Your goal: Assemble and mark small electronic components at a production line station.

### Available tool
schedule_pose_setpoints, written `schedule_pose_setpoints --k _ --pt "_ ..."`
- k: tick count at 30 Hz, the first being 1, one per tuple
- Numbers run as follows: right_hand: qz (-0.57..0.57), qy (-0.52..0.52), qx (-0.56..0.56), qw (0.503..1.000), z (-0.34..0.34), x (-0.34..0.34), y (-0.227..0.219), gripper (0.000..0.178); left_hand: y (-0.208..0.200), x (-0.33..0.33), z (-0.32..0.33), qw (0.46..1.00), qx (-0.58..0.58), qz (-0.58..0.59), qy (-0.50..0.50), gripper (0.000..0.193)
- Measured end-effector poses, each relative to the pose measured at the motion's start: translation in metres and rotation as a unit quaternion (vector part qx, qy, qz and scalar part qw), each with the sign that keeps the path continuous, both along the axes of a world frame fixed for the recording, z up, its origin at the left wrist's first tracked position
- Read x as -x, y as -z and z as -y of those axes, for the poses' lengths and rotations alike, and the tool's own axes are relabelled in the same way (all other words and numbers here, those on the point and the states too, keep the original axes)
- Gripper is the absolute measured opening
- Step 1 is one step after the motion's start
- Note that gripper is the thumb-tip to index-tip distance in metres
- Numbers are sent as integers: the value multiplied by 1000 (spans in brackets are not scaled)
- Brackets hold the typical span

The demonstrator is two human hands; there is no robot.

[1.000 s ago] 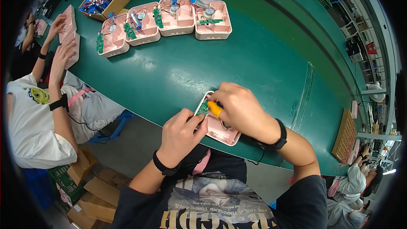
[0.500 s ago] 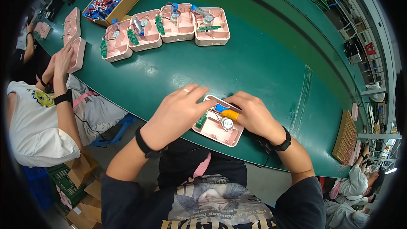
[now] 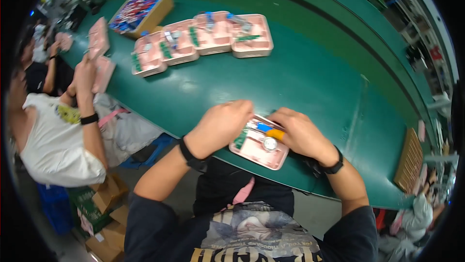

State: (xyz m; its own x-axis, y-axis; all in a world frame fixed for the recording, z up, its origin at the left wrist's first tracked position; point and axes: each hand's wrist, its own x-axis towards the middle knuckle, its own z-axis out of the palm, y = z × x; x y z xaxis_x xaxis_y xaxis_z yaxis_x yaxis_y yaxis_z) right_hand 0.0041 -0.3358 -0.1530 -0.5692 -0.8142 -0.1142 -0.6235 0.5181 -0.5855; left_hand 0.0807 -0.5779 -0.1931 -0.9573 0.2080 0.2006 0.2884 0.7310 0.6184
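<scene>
Left hand point(image 3: 224, 125) bends over a pink case point(image 3: 254, 151), far left; right hand point(image 3: 305, 136) beside a blue cell point(image 3: 262, 127) (neither grip can be told).

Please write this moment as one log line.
left hand: at pink tray; right hand: by blue part; green board: inside tray; tray: on green table

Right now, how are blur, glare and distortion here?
Head view: motion blur smears the far row of pink cases and the cardboard box; the near pink case reads clearer. Head view: pale glare on the green table. Head view: fisheye curvature bends the table's edges.
</scene>
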Motion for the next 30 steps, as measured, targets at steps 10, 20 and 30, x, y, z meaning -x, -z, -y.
schedule_pose_setpoints --k 10,20,30 --pt "4 38 5 999 -3 -17 -8 27 0 6 4 991 23 -40 125 22" --pt "29 42 1 999 -2 -9 -10 37 4 5 -8 998 10 -36 57 20" --pt "63 6 -65 996 -35 -8 -27 17 -27 17 27 989 1 -123 -82 32"
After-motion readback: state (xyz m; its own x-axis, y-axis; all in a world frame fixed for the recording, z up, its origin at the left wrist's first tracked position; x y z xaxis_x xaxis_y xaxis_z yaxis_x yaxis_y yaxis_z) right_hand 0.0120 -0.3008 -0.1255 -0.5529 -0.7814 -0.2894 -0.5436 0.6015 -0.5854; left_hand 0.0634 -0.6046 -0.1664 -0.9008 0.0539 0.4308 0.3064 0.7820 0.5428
